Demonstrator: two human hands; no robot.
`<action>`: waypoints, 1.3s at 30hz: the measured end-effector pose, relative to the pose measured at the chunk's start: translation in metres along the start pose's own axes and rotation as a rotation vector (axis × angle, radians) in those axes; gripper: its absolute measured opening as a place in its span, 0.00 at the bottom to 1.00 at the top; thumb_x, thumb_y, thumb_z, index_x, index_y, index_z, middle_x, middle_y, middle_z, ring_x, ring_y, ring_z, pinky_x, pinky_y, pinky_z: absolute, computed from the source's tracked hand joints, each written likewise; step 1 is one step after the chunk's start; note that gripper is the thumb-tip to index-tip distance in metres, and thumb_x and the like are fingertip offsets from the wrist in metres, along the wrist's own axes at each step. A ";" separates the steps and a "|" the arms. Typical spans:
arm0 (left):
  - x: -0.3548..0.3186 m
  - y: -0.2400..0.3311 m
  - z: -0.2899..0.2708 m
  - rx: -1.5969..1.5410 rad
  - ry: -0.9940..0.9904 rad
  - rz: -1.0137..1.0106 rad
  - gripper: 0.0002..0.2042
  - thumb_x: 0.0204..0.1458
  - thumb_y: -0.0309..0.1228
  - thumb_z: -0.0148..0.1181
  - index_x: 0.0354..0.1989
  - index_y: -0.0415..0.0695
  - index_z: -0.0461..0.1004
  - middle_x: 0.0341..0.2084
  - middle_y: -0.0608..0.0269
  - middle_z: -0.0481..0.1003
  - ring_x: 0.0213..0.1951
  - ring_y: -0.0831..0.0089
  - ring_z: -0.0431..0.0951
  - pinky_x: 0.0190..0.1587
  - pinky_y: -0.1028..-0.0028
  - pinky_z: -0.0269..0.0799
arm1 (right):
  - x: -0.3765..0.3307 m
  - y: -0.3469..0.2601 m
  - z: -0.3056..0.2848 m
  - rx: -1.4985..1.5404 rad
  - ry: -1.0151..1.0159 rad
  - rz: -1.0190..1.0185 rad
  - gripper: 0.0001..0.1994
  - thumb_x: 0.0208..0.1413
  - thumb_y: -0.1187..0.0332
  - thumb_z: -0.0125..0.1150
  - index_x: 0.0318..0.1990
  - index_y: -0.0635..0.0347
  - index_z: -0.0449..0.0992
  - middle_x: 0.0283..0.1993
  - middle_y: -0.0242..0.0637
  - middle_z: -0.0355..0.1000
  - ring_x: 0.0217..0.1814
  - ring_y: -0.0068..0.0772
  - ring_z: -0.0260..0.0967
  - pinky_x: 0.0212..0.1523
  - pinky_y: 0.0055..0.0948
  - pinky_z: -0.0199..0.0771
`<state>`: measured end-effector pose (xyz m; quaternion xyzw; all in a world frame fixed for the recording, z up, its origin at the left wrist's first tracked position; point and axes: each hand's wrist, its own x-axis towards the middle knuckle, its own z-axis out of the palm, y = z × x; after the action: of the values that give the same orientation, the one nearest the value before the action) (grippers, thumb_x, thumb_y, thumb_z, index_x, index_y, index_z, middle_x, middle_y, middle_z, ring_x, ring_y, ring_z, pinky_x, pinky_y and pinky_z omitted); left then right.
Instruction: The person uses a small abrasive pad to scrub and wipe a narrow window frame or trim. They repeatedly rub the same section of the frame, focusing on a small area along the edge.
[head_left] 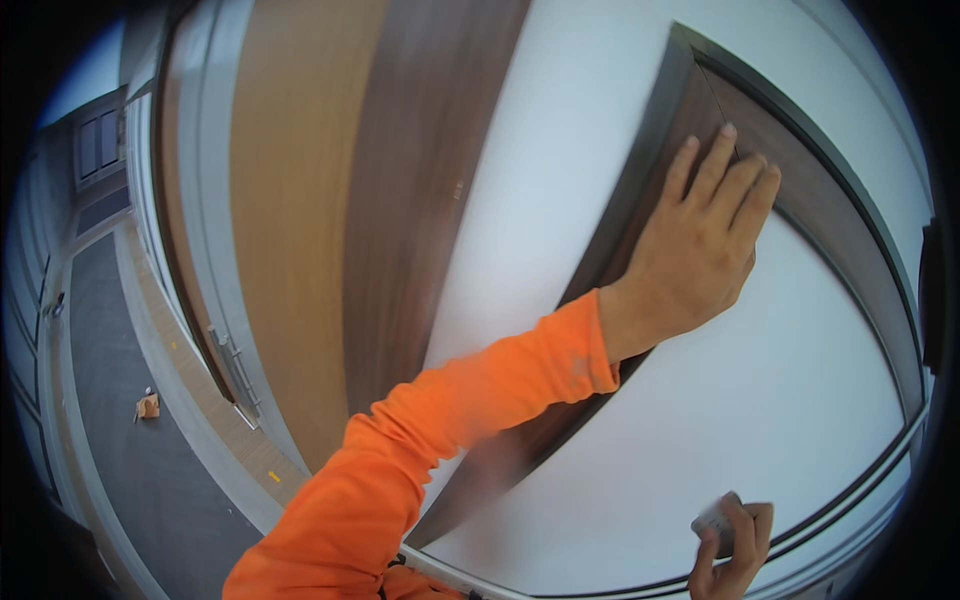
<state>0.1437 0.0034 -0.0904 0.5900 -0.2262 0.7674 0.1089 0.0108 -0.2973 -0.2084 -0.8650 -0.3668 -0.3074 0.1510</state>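
Observation:
My left hand (695, 245), in an orange sleeve (470, 385), reaches up to a dark brown wood-look trim (795, 150) framing a white panel (740, 400). Its fingers are stretched out, with the tips against the trim close to a thin joint line near the corner. Low on the right, my right hand (738, 555) is closed round a small grey-and-white rounded object (713, 522). The fingers partly cover that object, and its kind is not clear. It is held in front of the white panel, below my left hand.
To the left stands a tall panel in tan (295, 200) and dark brown (420, 180) wood grain, with a metal handle (235, 365) near its lower edge. A grey floor strip (120, 370) runs along the far left; a small crumpled brown item (148, 407) lies on it.

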 end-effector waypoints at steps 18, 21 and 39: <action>-0.088 0.050 -0.038 -0.046 -0.121 -0.239 0.38 0.55 0.21 0.58 0.73 0.32 0.44 0.69 0.45 0.62 0.74 0.42 0.49 0.71 0.43 0.45 | -0.112 0.040 0.053 0.458 -0.225 0.563 0.04 0.67 0.76 0.53 0.46 0.66 0.69 0.41 0.43 0.67 0.41 0.36 0.64 0.44 0.32 0.70; -0.072 0.049 -0.029 -0.032 -0.033 -0.219 0.40 0.54 0.22 0.59 0.73 0.32 0.42 0.68 0.46 0.64 0.73 0.44 0.50 0.71 0.46 0.41 | -0.136 0.042 0.060 0.483 -0.264 0.476 0.06 0.66 0.77 0.53 0.48 0.65 0.70 0.41 0.45 0.68 0.42 0.39 0.67 0.43 0.35 0.71; -0.075 0.049 -0.094 -0.568 0.371 -0.467 0.15 0.67 0.23 0.45 0.60 0.36 0.68 0.42 0.53 0.79 0.47 0.65 0.80 0.56 0.64 0.71 | -0.247 -0.009 0.014 0.423 -0.140 0.956 0.12 0.55 0.81 0.53 0.47 0.67 0.74 0.39 0.49 0.72 0.42 0.46 0.73 0.44 0.35 0.71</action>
<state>0.0629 0.0128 -0.1916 0.4234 -0.2656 0.7226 0.4775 -0.1239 -0.4184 -0.3779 -0.9048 0.0058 -0.0650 0.4208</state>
